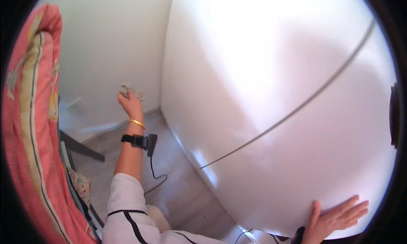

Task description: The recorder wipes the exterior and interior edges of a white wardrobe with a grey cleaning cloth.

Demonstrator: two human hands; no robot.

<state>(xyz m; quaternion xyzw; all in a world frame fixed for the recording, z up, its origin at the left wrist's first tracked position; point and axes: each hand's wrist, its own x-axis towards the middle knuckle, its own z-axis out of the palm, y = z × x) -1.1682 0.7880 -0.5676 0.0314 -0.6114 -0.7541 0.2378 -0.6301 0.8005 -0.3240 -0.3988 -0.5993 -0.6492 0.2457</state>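
My left hand point(130, 105) is stretched forward near the corner of the room. It grips a crumpled greyish-white cloth point(124, 90), part of which hides behind the fingers. Whether the cloth touches the wall cannot be told. On the right stands a tall, glossy white cabinet front point(286, 155), crossed by a dark seam point(279, 121). My right hand point(334, 217) lies against its surface at the lower right, fingers spread and nothing held.
A pink patterned quilt point(47, 142) rises along the left side. Below the pale wall point(111, 37) and its socket point(75, 105) runs a grey wood-look floor point(181, 196). A dark furniture leg point(84, 147) slants over the floor. A black cable point(152, 171) hangs from my left wrist.
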